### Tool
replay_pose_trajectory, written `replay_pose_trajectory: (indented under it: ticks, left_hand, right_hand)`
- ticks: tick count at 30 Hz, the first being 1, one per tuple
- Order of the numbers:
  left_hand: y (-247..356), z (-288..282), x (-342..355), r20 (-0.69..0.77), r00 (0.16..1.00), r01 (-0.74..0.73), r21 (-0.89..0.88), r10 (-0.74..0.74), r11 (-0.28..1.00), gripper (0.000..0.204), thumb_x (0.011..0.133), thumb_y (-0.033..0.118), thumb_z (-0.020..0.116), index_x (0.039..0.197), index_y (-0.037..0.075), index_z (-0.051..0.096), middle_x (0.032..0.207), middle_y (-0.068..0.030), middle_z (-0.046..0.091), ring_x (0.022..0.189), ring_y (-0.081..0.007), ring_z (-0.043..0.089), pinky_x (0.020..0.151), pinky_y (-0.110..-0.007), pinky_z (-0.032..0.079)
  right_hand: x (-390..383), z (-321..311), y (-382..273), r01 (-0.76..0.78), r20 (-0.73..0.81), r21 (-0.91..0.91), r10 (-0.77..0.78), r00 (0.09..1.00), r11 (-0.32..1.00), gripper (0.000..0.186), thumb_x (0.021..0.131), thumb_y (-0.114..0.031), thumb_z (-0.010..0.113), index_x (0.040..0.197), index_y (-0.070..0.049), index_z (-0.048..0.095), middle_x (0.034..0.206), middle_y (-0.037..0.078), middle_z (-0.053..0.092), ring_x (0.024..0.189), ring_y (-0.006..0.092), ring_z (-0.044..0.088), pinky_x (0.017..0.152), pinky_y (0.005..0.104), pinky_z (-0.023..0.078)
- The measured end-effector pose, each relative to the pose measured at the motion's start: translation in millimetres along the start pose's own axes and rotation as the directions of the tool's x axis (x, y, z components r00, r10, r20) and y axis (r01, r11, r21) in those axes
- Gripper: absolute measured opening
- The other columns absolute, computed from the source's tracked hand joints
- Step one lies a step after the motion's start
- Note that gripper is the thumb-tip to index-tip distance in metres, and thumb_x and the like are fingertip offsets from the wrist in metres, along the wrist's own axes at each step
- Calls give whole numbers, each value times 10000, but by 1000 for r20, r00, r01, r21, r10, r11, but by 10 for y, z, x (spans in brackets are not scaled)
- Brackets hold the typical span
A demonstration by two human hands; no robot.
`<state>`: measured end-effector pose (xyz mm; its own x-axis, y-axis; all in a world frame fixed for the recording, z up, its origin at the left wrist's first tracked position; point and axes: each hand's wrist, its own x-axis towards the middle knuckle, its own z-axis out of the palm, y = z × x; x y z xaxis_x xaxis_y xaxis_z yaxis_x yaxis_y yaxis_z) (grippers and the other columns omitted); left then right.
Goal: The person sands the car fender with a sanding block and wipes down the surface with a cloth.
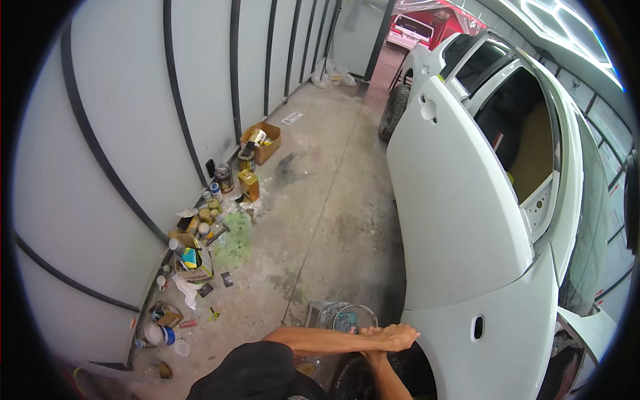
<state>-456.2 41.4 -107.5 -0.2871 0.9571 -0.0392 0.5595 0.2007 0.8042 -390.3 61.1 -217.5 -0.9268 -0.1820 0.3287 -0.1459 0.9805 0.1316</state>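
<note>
A stained concrete lane (327, 220) is running beside the smooth, curving white car (460, 193). Near its wheel-arch edge (433, 363), left hand (399, 338) and right hand (369, 331) are meeting; I cannot tell the fingers' grip.

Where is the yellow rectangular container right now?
In the head view, the yellow rectangular container stands on the floor left of centre, just nearer than a cardboard box and right of a dark, stained can.

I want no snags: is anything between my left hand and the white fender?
Nothing visible is. In this view the left hand overlaps the edge of the white fender; whether they touch cannot be told. The tire shows lower down, not between them.
</note>
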Motion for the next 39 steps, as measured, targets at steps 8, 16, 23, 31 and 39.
replay_pose_trajectory:
  ticks: [8, 16, 23, 31, 39]
  left_hand:
    - [-102, 331, 10, -63, 998, -5, 57, 9, 998, 533, 1087, 366, 463, 844, -39, 711, 872, -262, 727, 836, -462, 728, 721, -549, 596]
    - [-850, 203, -250, 348, 923, 204, -802, 163, 561, 503, 1067, 506, 547, 853, 69, 672, 855, -30, 684, 788, -131, 648, 664, -333, 531]
    - [-475, 411, -1239, 607, 783, 526, -763, 137, 375, 291, 1002, 157, 686, 1267, 66, 606, 1208, -68, 619, 1043, -199, 657, 778, -384, 624]
    - [661, 265, -1344, 479, 793, 232, -809, 377, 540, 151, 900, -69, 687, 1023, 13, 653, 1291, -117, 591, 1003, -191, 647, 837, -323, 580]
    - [1081, 792, -1827, 617, 695, 179, -645, 369, 743, 406, 892, 104, 822, 1197, 10, 571, 1197, -119, 698, 1071, -167, 648, 924, -327, 527]
  right_hand:
    - [344, -525, -106, -348, 538, -20, 303, 787, 937, 332, 864, -380, 683, 722, -80, 665, 715, 171, 658, 696, 337, 658, 625, 474, 498]
    - [-88, -1416, -443, -461, 289, 516, 359, 887, 722, 240, 894, -287, 738, 887, -47, 728, 904, 165, 721, 853, 330, 718, 750, 458, 551]
    - [-855, -1983, -887, -556, 63, 819, 942, 331, 140, 599, 750, 51, 577, 1336, -47, 499, 1235, 171, 509, 1176, 303, 533, 1055, 412, 426]
    - [-1656, -3039, -983, -646, -227, 737, 973, 38, 197, 313, 947, -132, 754, 1227, -41, 649, 1066, 101, 676, 1014, 181, 624, 935, 332, 497]
    - [-1843, -3467, -1472, -597, -252, 780, 967, -22, 190, 115, 955, -128, 746, 1018, -33, 739, 913, 79, 757, 852, 140, 699, 809, 315, 552]
